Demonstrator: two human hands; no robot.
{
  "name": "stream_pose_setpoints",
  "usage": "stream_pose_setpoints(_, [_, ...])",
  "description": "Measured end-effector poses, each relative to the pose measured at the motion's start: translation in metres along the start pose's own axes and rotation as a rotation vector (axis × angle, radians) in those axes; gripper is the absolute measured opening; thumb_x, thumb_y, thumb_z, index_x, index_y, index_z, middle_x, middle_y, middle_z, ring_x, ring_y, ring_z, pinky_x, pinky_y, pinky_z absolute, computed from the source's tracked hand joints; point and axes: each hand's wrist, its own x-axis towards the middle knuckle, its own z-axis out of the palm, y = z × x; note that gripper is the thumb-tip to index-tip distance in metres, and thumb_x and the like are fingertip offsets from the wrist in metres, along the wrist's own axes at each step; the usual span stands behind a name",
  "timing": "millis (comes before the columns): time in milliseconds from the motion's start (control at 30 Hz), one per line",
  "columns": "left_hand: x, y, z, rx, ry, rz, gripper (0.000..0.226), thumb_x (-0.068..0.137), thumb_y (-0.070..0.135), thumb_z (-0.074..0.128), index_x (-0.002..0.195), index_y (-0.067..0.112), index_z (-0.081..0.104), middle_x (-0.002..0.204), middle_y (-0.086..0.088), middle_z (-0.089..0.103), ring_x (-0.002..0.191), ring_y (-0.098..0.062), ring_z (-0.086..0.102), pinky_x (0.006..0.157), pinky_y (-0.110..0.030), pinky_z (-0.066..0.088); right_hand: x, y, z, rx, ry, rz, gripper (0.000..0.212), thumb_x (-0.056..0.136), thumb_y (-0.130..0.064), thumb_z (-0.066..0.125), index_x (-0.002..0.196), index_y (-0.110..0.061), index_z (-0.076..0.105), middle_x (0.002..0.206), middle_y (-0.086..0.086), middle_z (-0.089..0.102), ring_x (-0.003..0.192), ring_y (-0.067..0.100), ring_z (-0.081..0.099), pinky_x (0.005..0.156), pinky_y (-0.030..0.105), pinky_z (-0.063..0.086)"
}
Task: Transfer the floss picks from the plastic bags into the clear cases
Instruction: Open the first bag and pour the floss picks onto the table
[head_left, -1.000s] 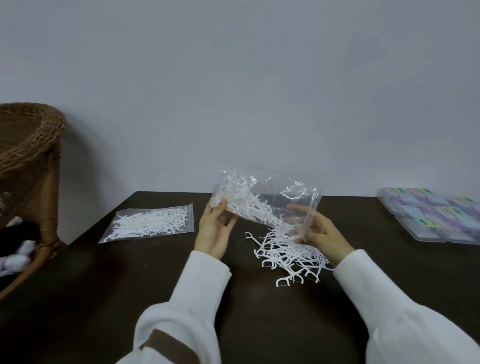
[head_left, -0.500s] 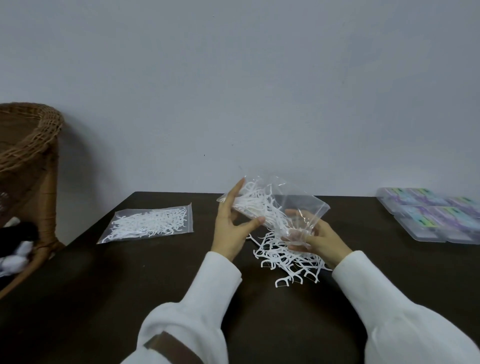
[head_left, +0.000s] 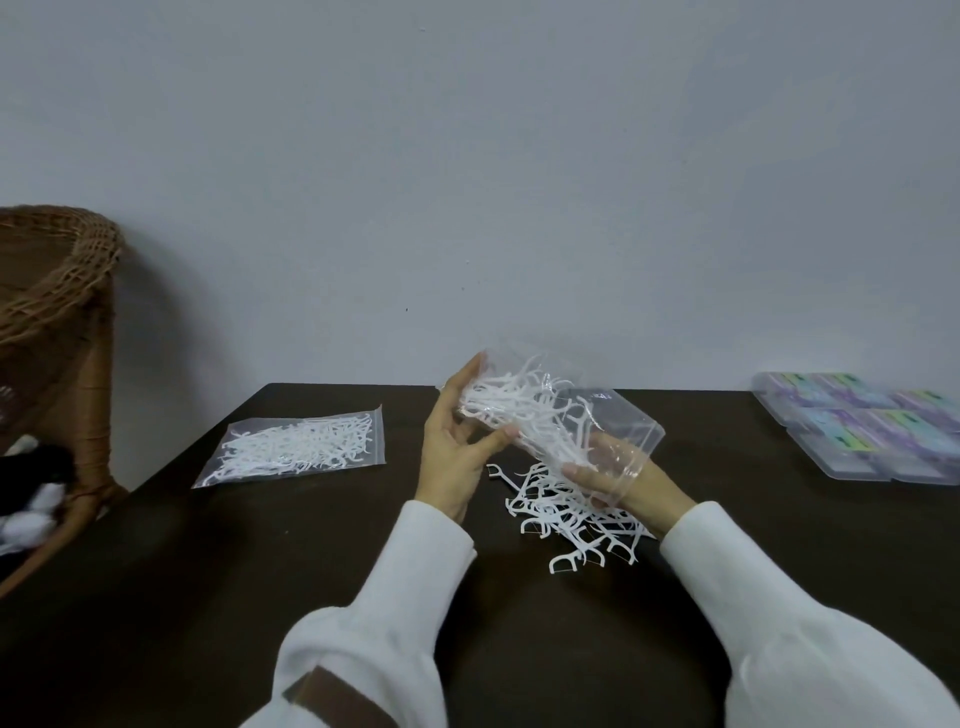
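Both hands hold a clear plastic bag (head_left: 618, 415) tilted above the dark table (head_left: 260, 571), its mouth down at the right. My left hand (head_left: 454, 447) pinches the raised closed end between thumb and fingers. My right hand (head_left: 621, 480) grips the bag's open mouth, seen through the plastic. White floss picks (head_left: 519, 410) lie bunched inside the bag. A loose pile of floss picks (head_left: 571, 514) lies on the table under the mouth. A second sealed bag of picks (head_left: 298, 444) lies flat at the left. Several clear cases (head_left: 862, 428) sit at the far right.
A wicker basket (head_left: 57, 312) stands off the table's left edge, with black and white items below it. A plain wall rises behind the table. White sleeves cover both forearms at the near edge.
My left hand has moved right and shifted its hold along the bag's raised end. The bag has tilted and bunched more toward my right hand. The pile on the table stays put.
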Motion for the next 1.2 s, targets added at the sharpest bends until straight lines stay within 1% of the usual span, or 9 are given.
stream_pose_setpoints(67, [0.0,-0.001,0.001,-0.005,-0.001,-0.018,0.075,0.069,-0.019,0.068,0.126,0.027,0.052,0.131,0.008,0.053,0.11,-0.011,0.062,0.088,-0.028,0.053,-0.001,0.0,0.002,-0.052,-0.024,-0.007,0.044,0.083,-0.024,0.064,0.124,-0.016,0.05,0.101,-0.004,0.061,0.079,0.01,0.06,0.066,0.021,0.052])
stream_pose_setpoints(167, [0.0,-0.007,0.003,0.022,0.089,-0.043,0.076,0.064,-0.016,0.072,0.122,0.031,0.054,0.132,0.004,0.05,0.111,-0.017,0.061,0.085,-0.03,0.055,0.0,0.004,0.002,-0.071,-0.018,0.005,0.036,0.089,-0.02,0.058,0.123,-0.011,0.051,0.104,0.005,0.064,0.084,0.027,0.061,0.075,0.033,0.053])
stream_pose_setpoints(300, [0.001,-0.019,0.0,0.057,0.165,-0.075,0.082,0.067,-0.008,0.075,0.13,0.036,0.047,0.138,0.01,0.043,0.122,-0.024,0.052,0.095,-0.043,0.051,0.002,0.01,0.0,-0.074,0.007,0.059,0.038,0.091,-0.025,0.054,0.125,-0.008,0.051,0.096,-0.003,0.064,0.069,0.005,0.063,0.059,0.018,0.05])
stream_pose_setpoints(367, [-0.001,-0.022,0.0,0.049,0.14,-0.12,0.088,0.073,-0.007,0.072,0.138,0.039,0.035,0.143,0.01,0.037,0.122,-0.023,0.052,0.097,-0.049,0.048,0.003,0.011,-0.002,-0.086,0.036,0.058,0.034,0.091,-0.024,0.053,0.12,-0.006,0.054,0.097,0.001,0.066,0.072,0.01,0.066,0.059,0.018,0.052])
stream_pose_setpoints(500, [-0.004,-0.023,0.004,0.022,0.066,-0.195,0.086,0.083,-0.012,0.059,0.141,0.045,0.028,0.143,0.011,0.032,0.098,-0.011,0.064,0.079,-0.036,0.058,0.002,0.007,-0.005,-0.076,0.104,0.041,0.014,0.091,-0.017,0.054,0.101,-0.008,0.057,0.091,0.002,0.065,0.062,0.004,0.066,0.055,0.016,0.053])
stream_pose_setpoints(700, [-0.002,-0.022,0.005,0.007,0.114,-0.234,0.065,0.085,-0.014,0.055,0.138,0.022,0.044,0.133,-0.008,0.05,0.087,-0.015,0.069,0.073,-0.031,0.059,0.0,0.002,-0.007,-0.216,0.215,-0.006,0.014,0.09,-0.018,0.056,0.099,-0.009,0.058,0.09,-0.005,0.06,0.073,0.0,0.057,0.058,0.012,0.046])
stream_pose_setpoints(867, [0.002,-0.028,-0.004,-0.01,0.295,-0.208,0.081,0.07,-0.004,0.075,0.139,0.021,0.042,0.138,-0.007,0.047,0.114,-0.026,0.058,0.089,-0.038,0.054,0.001,0.001,-0.013,-0.138,0.286,-0.043,0.032,0.091,-0.014,0.054,0.122,-0.005,0.053,0.111,0.004,0.059,0.079,0.015,0.064,0.059,0.017,0.055])
stream_pose_setpoints(1000, [0.001,-0.023,-0.005,-0.082,0.373,-0.22,0.082,0.074,-0.01,0.07,0.142,0.022,0.038,0.129,0.001,0.047,0.105,-0.017,0.059,0.081,-0.027,0.055,0.0,0.002,-0.015,-0.054,0.327,-0.04,0.017,0.091,-0.011,0.054,0.105,0.0,0.057,0.09,0.014,0.064,0.066,0.018,0.065,0.058,0.023,0.057])
stream_pose_setpoints(1200, [0.007,-0.022,-0.017,-0.213,0.462,-0.218,0.08,0.078,-0.014,0.065,0.143,0.021,0.034,0.133,-0.004,0.047,0.102,-0.018,0.06,0.071,-0.02,0.057,0.002,0.004,-0.02,-0.113,0.345,-0.057,0.008,0.093,-0.01,0.053,0.094,-0.005,0.059,0.071,0.005,0.063,0.058,0.015,0.061,0.055,0.017,0.054])
